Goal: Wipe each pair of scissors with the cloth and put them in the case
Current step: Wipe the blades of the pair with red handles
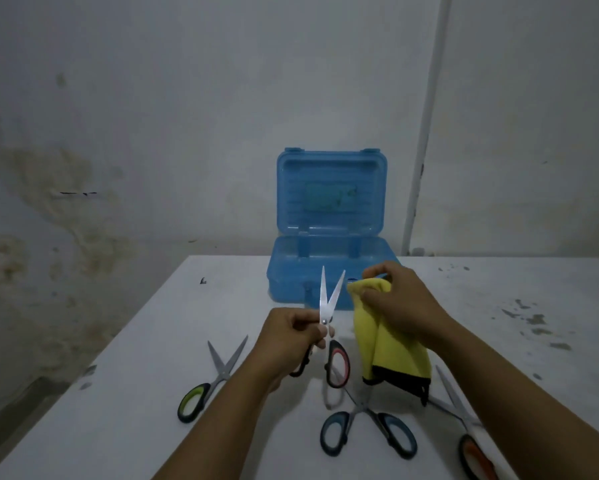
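My left hand point(293, 336) grips a pair of red-handled scissors point(329, 308) near the pivot, blades spread and pointing up above the table. My right hand point(400, 301) holds a yellow cloth point(391, 348) with a black hem, just right of the blades and apart from them. Behind both hands stands the open blue case point(329, 216), lid upright. On the table lie green-handled scissors point(215, 377) to the left, blue-handled scissors point(367, 431) in front, and orange-handled scissors point(464, 427) at the right, partly under my forearm.
The white table point(152, 341) has its left edge running diagonally toward the near left, with the floor below. A stained wall and a white pipe point(426, 133) stand behind the case. Dark specks mark the tabletop's right side.
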